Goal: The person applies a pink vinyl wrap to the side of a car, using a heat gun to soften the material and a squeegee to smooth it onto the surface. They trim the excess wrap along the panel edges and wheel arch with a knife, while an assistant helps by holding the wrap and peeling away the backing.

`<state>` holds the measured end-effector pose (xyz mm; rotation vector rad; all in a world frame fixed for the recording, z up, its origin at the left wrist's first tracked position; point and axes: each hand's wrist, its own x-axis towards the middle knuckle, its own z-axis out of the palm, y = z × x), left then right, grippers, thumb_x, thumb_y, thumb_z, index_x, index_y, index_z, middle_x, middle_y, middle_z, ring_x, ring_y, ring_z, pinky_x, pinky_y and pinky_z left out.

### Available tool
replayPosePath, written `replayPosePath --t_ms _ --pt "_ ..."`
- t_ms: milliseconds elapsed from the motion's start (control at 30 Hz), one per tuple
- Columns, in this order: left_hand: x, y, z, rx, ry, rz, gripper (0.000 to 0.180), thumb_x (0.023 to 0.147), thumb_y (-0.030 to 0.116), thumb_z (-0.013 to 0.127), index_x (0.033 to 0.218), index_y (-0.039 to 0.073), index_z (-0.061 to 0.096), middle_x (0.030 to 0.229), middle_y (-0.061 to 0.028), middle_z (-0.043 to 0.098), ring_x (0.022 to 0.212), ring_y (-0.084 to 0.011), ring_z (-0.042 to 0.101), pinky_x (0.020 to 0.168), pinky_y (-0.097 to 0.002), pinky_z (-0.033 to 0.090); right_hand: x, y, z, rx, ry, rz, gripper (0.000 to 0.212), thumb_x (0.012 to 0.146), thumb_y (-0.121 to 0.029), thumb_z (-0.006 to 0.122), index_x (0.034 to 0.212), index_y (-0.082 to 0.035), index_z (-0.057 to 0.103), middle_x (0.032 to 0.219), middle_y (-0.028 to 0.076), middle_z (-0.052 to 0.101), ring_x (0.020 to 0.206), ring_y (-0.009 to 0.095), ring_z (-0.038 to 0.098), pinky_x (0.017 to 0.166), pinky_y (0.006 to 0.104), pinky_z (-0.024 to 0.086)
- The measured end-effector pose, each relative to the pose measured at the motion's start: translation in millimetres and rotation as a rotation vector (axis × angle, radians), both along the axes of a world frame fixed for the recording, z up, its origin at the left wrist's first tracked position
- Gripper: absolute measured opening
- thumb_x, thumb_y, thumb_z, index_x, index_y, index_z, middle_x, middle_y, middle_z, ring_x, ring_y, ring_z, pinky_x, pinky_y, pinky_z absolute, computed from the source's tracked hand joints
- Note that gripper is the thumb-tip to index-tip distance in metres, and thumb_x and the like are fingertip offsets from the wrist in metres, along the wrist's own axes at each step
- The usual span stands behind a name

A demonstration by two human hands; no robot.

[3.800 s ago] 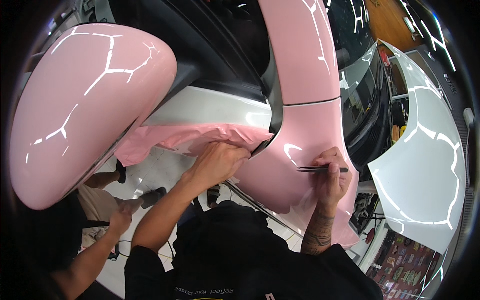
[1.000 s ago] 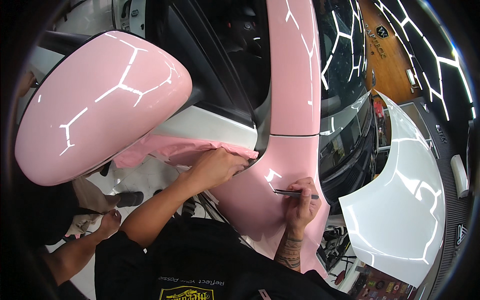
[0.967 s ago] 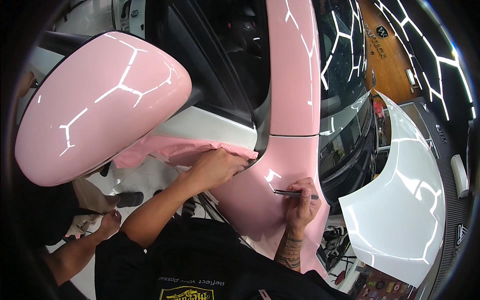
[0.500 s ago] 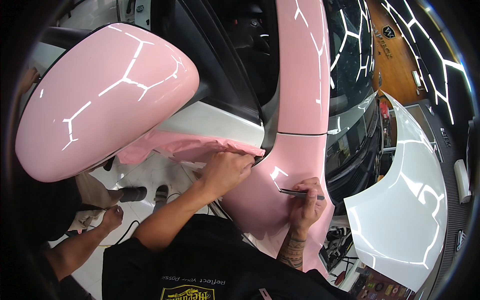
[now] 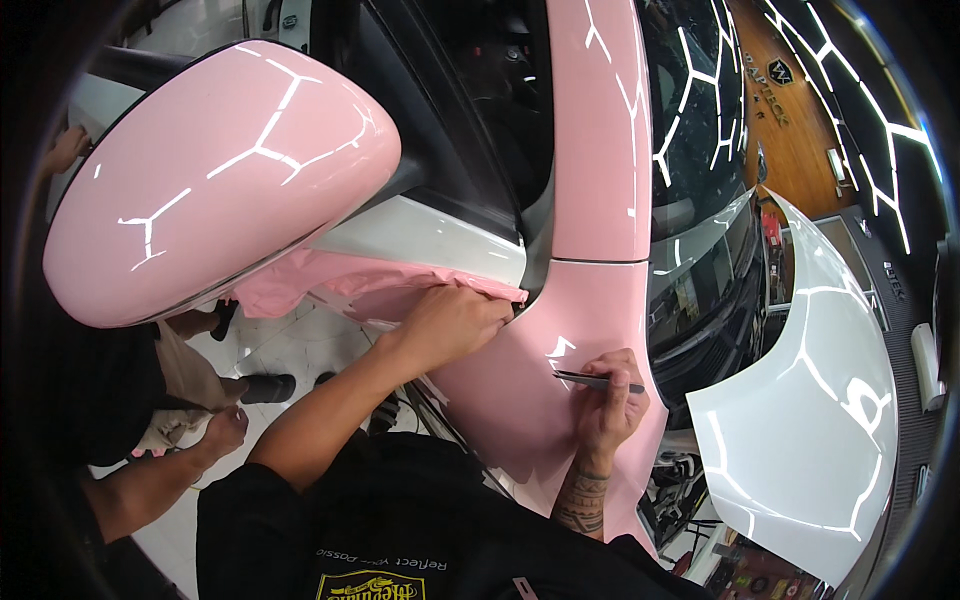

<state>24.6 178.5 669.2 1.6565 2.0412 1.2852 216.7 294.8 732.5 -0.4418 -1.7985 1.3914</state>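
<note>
My left hand (image 5: 455,325) is closed at the loose, crumpled edge of pink film (image 5: 375,280), just below the car's white door panel (image 5: 440,235). Its fingertips are partly hidden at the dark gap by the fender. A slim dark utility knife (image 5: 598,382) lies in my right hand (image 5: 608,410), its pointed tip toward the left. That hand rests over the pink-covered fender (image 5: 500,400), below the seam of the pink pillar (image 5: 600,150). The knife tip looks just above the surface, apart from my left hand.
A big pink side mirror (image 5: 230,180) juts out at the upper left. Another person's hand (image 5: 225,430) and dark shoes show at the left, and a further hand (image 5: 68,148) behind the mirror. The raised white hood (image 5: 800,430) stands at right, beside the windshield (image 5: 695,110).
My view has shifted slightly. My left hand stays at the film edge, and the knife in my right hand has turned a little. The other person's feet have shifted at the left.
</note>
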Motion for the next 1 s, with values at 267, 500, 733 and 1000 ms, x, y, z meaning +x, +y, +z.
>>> replayPosePath --t_ms 267,500,733,1000 --pt "24 3 -12 0.081 -0.007 0.223 0.015 0.084 0.011 0.058 0.095 0.005 0.063 0.075 -0.0138 0.065 0.064 -0.0294 0.065 0.059 -0.0390 0.051 4 3 -3 0.041 -0.016 -0.031 0.036 0.095 -0.025 0.052 0.082 0.007 0.060 0.080 0.012 0.053 0.068 0.016 0.052 0.059 0.0269 0.043" --pt "-5 -3 -1 0.044 -0.108 -0.062 0.016 0.083 0.012 0.058 0.095 0.006 0.067 0.072 -0.0129 0.065 0.064 -0.0299 0.064 0.058 -0.0383 0.049 1 1 -2 0.023 -0.004 -0.045 0.037 0.095 -0.026 0.051 0.080 0.007 0.059 0.078 0.013 0.054 0.065 0.016 0.052 0.054 0.0259 0.043" --pt "7 0 -10 0.085 0.111 0.110 0.008 0.078 0.012 0.060 0.083 0.007 0.063 0.065 -0.0103 0.063 0.057 -0.0265 0.064 0.052 -0.0363 0.050 -1 -2 -1 0.050 -0.050 -0.074 0.038 0.096 -0.027 0.048 0.080 0.006 0.058 0.078 0.013 0.053 0.061 0.017 0.053 0.051 0.0246 0.043" --pt "35 2 -53 0.395 -0.161 0.360 0.008 0.079 -0.001 0.058 0.085 0.004 0.055 0.069 -0.0115 0.061 0.057 -0.0273 0.062 0.050 -0.0368 0.049 0 0 -4 0.119 -0.080 -0.100 0.039 0.097 -0.028 0.047 0.079 0.006 0.056 0.076 0.013 0.051 0.057 0.017 0.051 0.050 0.0248 0.043"
